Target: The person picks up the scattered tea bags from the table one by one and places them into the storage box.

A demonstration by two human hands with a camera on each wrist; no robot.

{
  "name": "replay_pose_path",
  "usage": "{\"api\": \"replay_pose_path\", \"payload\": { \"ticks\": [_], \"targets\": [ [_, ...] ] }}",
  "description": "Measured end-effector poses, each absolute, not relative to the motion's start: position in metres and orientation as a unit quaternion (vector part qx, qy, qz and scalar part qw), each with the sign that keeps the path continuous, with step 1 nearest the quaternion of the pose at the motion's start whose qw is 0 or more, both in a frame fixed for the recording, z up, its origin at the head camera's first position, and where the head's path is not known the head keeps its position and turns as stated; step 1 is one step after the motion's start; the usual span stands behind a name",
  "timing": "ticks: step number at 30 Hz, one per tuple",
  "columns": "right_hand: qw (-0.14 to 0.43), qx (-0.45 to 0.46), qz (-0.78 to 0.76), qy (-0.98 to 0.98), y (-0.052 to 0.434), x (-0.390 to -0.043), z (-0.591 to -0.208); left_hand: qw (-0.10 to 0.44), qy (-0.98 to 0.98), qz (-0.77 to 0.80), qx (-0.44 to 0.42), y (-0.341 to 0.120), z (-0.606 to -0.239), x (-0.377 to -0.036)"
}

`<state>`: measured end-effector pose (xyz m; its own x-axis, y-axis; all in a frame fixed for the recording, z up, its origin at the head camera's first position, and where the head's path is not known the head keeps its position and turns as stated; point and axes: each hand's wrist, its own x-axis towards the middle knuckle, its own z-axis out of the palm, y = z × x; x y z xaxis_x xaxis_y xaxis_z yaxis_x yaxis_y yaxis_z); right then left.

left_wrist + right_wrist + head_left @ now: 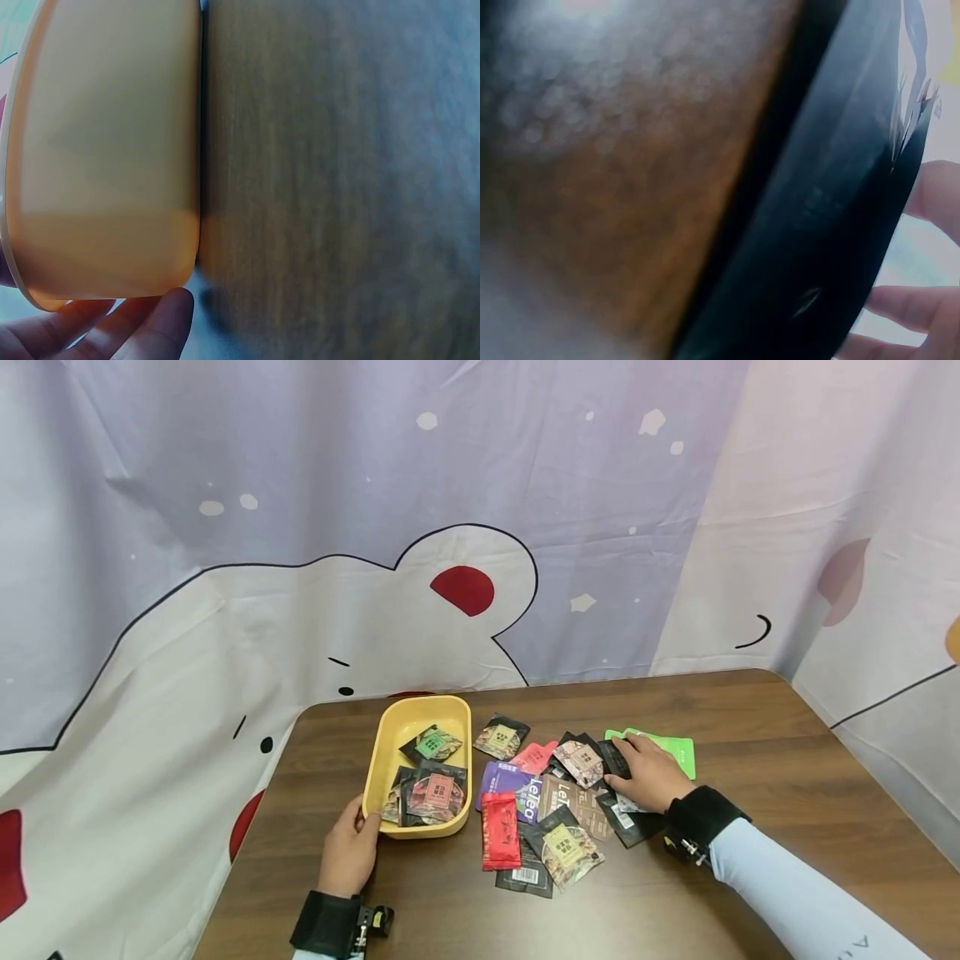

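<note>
A yellow plastic tray [463,760] stands on the table at the left, with a green-labelled packet [432,743] and a red-labelled packet [438,795] among those in it. My left hand [349,853] grips its near left corner, fingertips [176,307] against the outer wall in the left wrist view. My right hand [651,777] rests over the right side of the packet pile, fingers spread across a black packet [615,760]. Close under it lies another black packet [630,822], and a bright green packet [678,750] shows behind. In the right wrist view, a dark packet [810,225] partly covers my fingers.
Between tray and right hand lie a purple packet [504,783], a brown packet [573,802], a red packet [500,831] and a yellow-labelled packet [566,847]. Another black packet [501,737] sits beside the tray. A printed curtain [360,627] hangs behind the wooden table [757,752].
</note>
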<state>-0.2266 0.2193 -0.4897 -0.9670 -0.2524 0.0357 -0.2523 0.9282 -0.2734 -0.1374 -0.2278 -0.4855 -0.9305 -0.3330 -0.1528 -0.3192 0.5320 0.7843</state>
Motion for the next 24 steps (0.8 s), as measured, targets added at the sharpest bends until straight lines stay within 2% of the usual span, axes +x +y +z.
{"api": "replay_pose_path", "payload": {
  "ticks": [24],
  "targets": [
    [0.002,-0.135,-0.165,0.977,0.2233,-0.2279,-0.4910,-0.004,-0.868,-0.457,0.195,-0.2276,-0.4873,-0.1391]
  ]
}}
